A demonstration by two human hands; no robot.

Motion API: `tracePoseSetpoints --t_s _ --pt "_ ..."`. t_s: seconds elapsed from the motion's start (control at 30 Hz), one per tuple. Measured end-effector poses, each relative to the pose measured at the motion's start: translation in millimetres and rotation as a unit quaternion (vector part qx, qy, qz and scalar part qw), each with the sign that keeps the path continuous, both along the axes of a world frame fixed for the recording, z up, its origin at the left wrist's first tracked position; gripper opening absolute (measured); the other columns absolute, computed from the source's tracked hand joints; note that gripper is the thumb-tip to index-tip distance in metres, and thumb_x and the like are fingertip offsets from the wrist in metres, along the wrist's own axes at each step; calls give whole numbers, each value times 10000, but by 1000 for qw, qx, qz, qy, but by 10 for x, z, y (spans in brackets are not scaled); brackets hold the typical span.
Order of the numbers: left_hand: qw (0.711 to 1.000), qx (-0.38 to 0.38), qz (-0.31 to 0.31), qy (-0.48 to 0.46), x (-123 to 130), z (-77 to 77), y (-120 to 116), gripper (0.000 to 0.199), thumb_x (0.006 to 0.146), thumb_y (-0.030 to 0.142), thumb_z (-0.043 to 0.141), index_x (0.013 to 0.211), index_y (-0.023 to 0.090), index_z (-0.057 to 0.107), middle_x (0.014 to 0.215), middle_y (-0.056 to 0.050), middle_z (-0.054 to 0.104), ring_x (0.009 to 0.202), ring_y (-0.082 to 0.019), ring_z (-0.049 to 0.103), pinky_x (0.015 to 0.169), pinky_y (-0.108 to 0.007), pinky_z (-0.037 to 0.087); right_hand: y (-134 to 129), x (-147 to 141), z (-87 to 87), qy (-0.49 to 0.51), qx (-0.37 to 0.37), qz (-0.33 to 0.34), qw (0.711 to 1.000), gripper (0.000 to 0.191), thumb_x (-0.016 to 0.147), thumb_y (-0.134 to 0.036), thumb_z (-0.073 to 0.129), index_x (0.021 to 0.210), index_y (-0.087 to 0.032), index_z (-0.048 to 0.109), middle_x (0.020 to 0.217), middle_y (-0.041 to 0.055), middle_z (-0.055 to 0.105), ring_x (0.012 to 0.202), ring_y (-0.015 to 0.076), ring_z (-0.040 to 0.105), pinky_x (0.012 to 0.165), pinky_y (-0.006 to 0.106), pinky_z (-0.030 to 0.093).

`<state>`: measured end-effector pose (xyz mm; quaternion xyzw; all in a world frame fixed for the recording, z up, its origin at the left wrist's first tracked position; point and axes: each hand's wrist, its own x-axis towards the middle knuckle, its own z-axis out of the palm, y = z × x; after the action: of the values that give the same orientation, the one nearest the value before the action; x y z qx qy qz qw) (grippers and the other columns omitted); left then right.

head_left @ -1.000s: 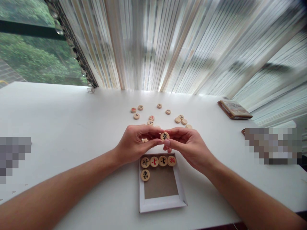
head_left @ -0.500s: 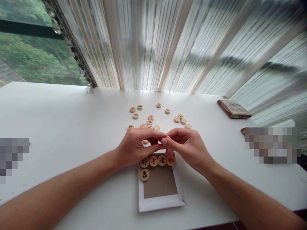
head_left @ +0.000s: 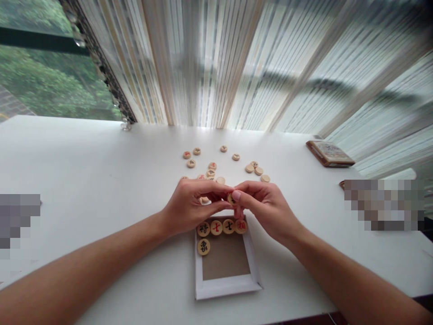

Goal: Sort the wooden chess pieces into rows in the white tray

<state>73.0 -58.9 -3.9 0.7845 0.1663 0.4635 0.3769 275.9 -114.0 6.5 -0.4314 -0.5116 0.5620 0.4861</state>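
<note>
A round wooden piece with a dark mark (head_left: 232, 199) is pinched between both hands, above the far edge of a shallow white box (head_left: 230, 286). My left hand (head_left: 199, 203) grips it from the left with thumb and fingertips. From the right, my right hand (head_left: 262, 201) has its thumb and fingers on the same piece. Inside the box, a far row shows a black-marked piece (head_left: 203, 228), a red one (head_left: 216, 227), a black one (head_left: 229, 226) and a red one (head_left: 241, 226). Another black-marked piece (head_left: 204, 247) lies below the row's left end.
Several loose round pieces (head_left: 211, 173) are scattered on the white table (head_left: 101, 180) beyond my hands, some partly hidden by them. A flat brown box (head_left: 330, 154) lies at the far right. Striped curtains (head_left: 216, 67) hang behind the table.
The held piece has turned so that its marked face now shows between the fingertips. My right thumb has shifted slightly; both hands stay in nearly the same place.
</note>
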Motion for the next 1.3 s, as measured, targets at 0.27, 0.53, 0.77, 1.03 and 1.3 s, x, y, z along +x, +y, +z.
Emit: tracePoseSetpoints --t_s 0.27,0.53,0.77,1.03,1.3 --pt "998 -58 0 -18 -4 -9 9 245 848 110 877 1092 104 853 925 -95 865 801 -162 825 755 -180 664 28 5 -13 38 -10 21 999 273 794 -346 961 957 -159 848 655 13 746 597 107 663 586 191 555" --pt "999 -40 -11 -16 7 -2 -6 281 868 49 830 1137 127 850 977 -86 873 850 -178 846 788 -188 682 17 -26 10 42 -26 3 999 321 664 -301 1037 853 -160 819 638 2 747 546 96 660 525 167 541" --pt "1000 2 -7 -5 2 -16 -1 248 868 62 835 1110 117 847 945 -81 872 806 -162 838 753 -165 668 -5 -14 10 -11 18 -2 1000 304 774 -384 972 896 -139 838 624 45 771 526 134 690 502 202 573" --pt "1000 -18 2 -10 2 -28 -8 204 858 115 860 1062 127 848 914 -78 870 764 -170 830 723 -197 680 -39 1 39 -50 60 7 997 287 838 -399 927 958 -149 852 698 51 796 597 165 762 556 224 639" --pt "999 -32 22 -8 -11 -45 -7 161 870 169 864 1027 136 850 874 -81 862 742 -175 822 702 -215 690 -67 40 43 -148 140 4 979 277 964 -414 803 1060 -159 856 797 73 822 698 199 797 651 289 697"
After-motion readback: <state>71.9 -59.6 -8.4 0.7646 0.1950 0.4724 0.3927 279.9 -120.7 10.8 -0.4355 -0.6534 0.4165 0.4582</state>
